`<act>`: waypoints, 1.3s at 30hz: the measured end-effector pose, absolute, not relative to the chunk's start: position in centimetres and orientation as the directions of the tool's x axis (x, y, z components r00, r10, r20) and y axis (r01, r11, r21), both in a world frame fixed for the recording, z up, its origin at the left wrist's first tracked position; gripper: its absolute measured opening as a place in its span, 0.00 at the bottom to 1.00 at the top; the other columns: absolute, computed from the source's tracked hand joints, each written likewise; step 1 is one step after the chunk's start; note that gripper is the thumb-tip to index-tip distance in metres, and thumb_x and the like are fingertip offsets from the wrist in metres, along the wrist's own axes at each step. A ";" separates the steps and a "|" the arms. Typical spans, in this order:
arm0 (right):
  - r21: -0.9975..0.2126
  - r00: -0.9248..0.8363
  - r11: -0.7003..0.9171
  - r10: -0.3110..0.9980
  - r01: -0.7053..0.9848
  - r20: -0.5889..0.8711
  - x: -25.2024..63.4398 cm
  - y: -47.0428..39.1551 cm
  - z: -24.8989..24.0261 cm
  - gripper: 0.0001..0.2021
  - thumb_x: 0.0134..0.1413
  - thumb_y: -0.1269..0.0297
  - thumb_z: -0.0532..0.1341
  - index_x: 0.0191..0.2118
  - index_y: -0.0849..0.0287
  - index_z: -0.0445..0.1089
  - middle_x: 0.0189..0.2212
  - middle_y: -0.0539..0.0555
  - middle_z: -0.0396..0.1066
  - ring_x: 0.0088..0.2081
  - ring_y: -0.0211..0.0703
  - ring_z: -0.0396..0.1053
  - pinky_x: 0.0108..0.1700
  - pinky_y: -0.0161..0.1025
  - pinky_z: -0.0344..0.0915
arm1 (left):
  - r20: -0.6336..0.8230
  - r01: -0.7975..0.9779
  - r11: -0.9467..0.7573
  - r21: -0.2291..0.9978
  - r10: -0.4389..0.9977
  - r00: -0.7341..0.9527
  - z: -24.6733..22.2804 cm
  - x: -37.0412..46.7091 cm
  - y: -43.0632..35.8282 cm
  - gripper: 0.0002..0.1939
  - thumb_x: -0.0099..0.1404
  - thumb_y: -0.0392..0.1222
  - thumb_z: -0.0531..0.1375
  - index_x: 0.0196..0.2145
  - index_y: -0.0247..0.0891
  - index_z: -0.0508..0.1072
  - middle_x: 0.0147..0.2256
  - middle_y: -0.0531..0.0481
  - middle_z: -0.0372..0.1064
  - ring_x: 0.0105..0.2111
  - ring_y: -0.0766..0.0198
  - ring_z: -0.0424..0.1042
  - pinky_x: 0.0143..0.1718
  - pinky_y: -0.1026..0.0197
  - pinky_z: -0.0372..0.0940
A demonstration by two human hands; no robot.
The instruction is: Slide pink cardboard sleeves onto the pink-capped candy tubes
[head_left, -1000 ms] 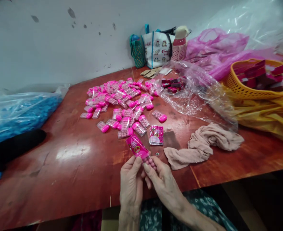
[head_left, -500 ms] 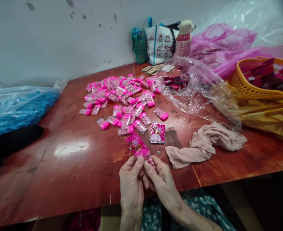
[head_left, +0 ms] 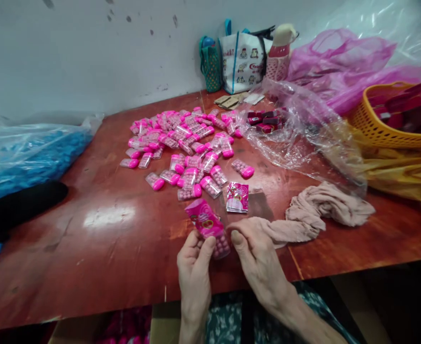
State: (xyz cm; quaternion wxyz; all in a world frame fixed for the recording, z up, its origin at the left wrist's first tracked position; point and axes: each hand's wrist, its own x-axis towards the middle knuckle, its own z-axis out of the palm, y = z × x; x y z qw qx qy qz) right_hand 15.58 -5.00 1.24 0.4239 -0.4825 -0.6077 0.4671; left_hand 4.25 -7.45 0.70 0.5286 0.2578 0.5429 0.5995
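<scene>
My left hand (head_left: 193, 267) pinches a small clear container of pink candy balls (head_left: 221, 248) between thumb and fingers, just above the table's front edge. A shiny pink printed sleeve (head_left: 205, 218) sits over or against the container's far end; how far it covers it I cannot tell. Just right of the container is my right hand (head_left: 258, 253), apart from it, with thumb and fingers curled together. Whether they hold anything is hidden. Beyond the hands lies a small stack of flat pink printed sleeves (head_left: 237, 197). Behind it spreads a pile of pink-capped candy containers (head_left: 182, 134).
A beige cloth (head_left: 314, 215) lies to the right, near clear plastic (head_left: 303, 134) and a yellow basket (head_left: 378, 126) of dark red packets. At left are a bag of blue pieces (head_left: 35, 155) and a black object (head_left: 24, 208). Bags and bottles stand by the wall.
My right hand has come off the container and moved slightly right. More of the candy-filled end now shows in my left hand. The view has shifted slightly.
</scene>
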 end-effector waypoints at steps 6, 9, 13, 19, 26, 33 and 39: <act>-0.998 -0.159 0.028 0.987 0.063 0.018 16.0 -3.6 0.8 0.14 0.57 0.57 0.53 0.26 0.60 0.64 0.23 0.48 0.62 0.27 0.36 0.59 0.30 0.32 0.58 | -0.297 -0.385 0.263 0.884 0.954 -0.030 0.7 5.4 -7.9 0.11 0.59 0.35 0.58 0.42 0.38 0.68 0.34 0.50 0.70 0.30 0.68 0.68 0.31 0.67 0.63; -0.990 -0.051 -0.118 0.992 -0.071 -0.115 15.7 -3.7 -0.2 0.16 0.56 0.54 0.53 0.24 0.60 0.62 0.20 0.46 0.58 0.22 0.32 0.57 0.23 0.29 0.57 | -0.349 -0.439 0.333 0.835 0.936 0.047 0.5 6.5 -7.8 0.11 0.58 0.35 0.59 0.40 0.35 0.68 0.31 0.48 0.69 0.27 0.69 0.67 0.26 0.67 0.62; -0.916 -0.116 -0.289 0.957 -0.278 -0.267 14.9 -4.2 -1.1 0.16 0.54 0.52 0.55 0.26 0.60 0.61 0.17 0.44 0.56 0.14 0.28 0.53 0.12 0.26 0.51 | -0.373 -0.406 0.305 0.862 0.922 -0.099 0.2 7.2 -7.8 0.05 0.60 0.38 0.56 0.31 0.33 0.68 0.22 0.53 0.64 0.19 0.73 0.61 0.19 0.70 0.57; -0.863 -0.130 -0.313 0.950 -0.396 -0.285 13.1 -5.2 -1.3 0.15 0.52 0.54 0.57 0.25 0.61 0.60 0.19 0.44 0.58 0.11 0.25 0.52 0.08 0.24 0.50 | -0.309 -0.325 0.217 0.921 0.913 -0.268 -0.5 6.5 -8.1 0.05 0.60 0.39 0.57 0.34 0.36 0.69 0.22 0.56 0.60 0.18 0.76 0.56 0.16 0.73 0.51; -0.798 -0.291 -0.395 0.913 -0.456 -0.286 14.4 -4.2 -0.8 0.13 0.48 0.56 0.61 0.29 0.63 0.67 0.17 0.45 0.64 0.10 0.26 0.57 0.10 0.25 0.58 | -0.314 -0.196 0.285 0.938 0.940 -0.137 -0.1 5.9 -7.8 0.08 0.62 0.42 0.54 0.33 0.34 0.67 0.18 0.56 0.59 0.15 0.75 0.54 0.15 0.71 0.48; -0.761 -0.205 -0.466 0.884 -0.450 -0.420 14.7 -3.6 -1.1 0.14 0.45 0.57 0.63 0.25 0.65 0.67 0.15 0.47 0.66 0.10 0.29 0.59 0.07 0.24 0.53 | -0.378 -0.263 0.377 0.888 0.924 0.049 0.2 5.6 -7.8 0.07 0.59 0.37 0.57 0.36 0.33 0.66 0.25 0.52 0.65 0.22 0.71 0.63 0.21 0.69 0.58; -0.837 -0.193 -0.438 0.898 -0.327 -0.395 13.8 -4.3 -1.3 0.15 0.43 0.56 0.64 0.24 0.65 0.67 0.16 0.50 0.68 0.10 0.28 0.58 0.07 0.24 0.51 | -0.372 -0.372 0.328 0.868 0.927 -0.050 -0.1 6.0 -8.2 0.07 0.60 0.36 0.56 0.37 0.35 0.63 0.24 0.56 0.61 0.19 0.74 0.60 0.18 0.70 0.56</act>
